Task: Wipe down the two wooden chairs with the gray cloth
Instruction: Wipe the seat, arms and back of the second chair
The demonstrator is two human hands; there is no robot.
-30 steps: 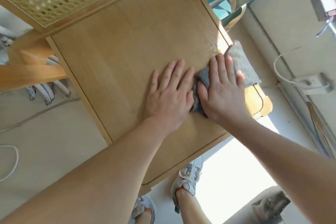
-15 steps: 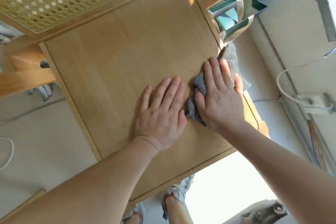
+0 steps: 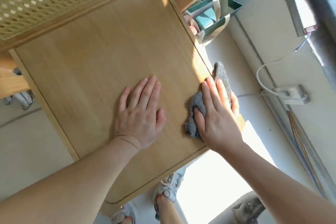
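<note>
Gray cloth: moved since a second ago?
Yes. The gray cloth under the right hand slid toward the seat's right edge, away from the left hand.

seat: wooden chair [image 3: 94, 71] | on it: gray cloth [image 3: 197, 102], both hands

Gray cloth on the wooden chair seat, right edge

The wooden chair [image 3: 101, 71] has a flat, light-toned square seat with a thin groove around its border and a woven cane back panel at the top. The gray cloth [image 3: 198, 103] is nubbly and bunched up, sitting at the seat's right edge, with one end hanging past that edge.
</note>
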